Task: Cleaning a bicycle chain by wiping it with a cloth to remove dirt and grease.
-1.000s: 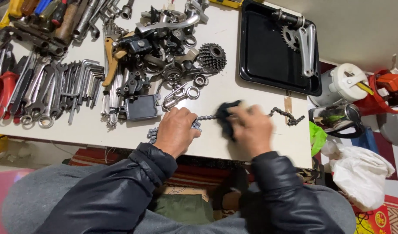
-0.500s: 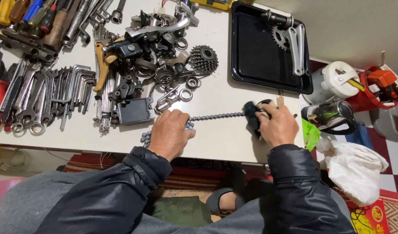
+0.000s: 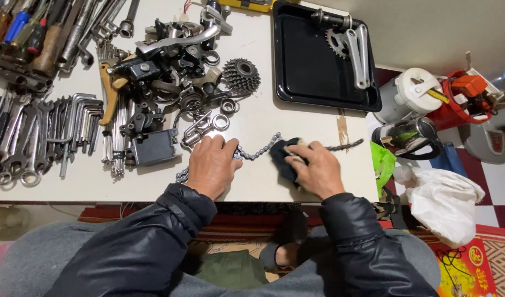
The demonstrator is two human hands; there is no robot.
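Wiping underway: left hand (image 3: 210, 166) pressing bicycle chain (image 3: 258, 152) flat on desk (image 3: 252, 124), right hand (image 3: 318, 170) clutching dark rag (image 3: 281, 157) mid-chain; far end (image 3: 346, 146) seemingly unwiped.

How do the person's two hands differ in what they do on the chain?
The left hand lies flat and bare, pressing the chain onto the white table. The right hand is curled and grips a dark cloth wrapped around the chain. The left sits nearer the parts pile, the right nearer the table's edge. Both touch the same chain.
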